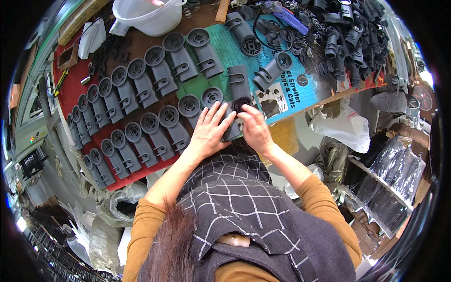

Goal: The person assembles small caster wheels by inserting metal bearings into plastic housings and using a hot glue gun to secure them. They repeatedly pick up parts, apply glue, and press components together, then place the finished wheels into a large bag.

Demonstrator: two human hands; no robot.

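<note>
My left hand (210,130) lies with its fingers stretched over a grey plastic tube part (229,123) at the table's near edge. Beside it, my right hand (255,126) has its fingers bent and drawn together at the rim of a black round disc (241,104). The disc sits at the end of another grey tube part (238,81). Just left of my left fingertips are two more parts with round cup ends, one being the cup-ended part (189,106). A loose tube part (272,71) rests tilted to the right of the disc.
Two rows of matching grey parts (137,69) stretch leftward over a red cloth (61,89). A white tub (148,19) stands at the back. Black parts are heaped in a pile (352,40) at the far right, near a purple-handled tool (291,19). A spoked disc (302,80) lies nearer.
</note>
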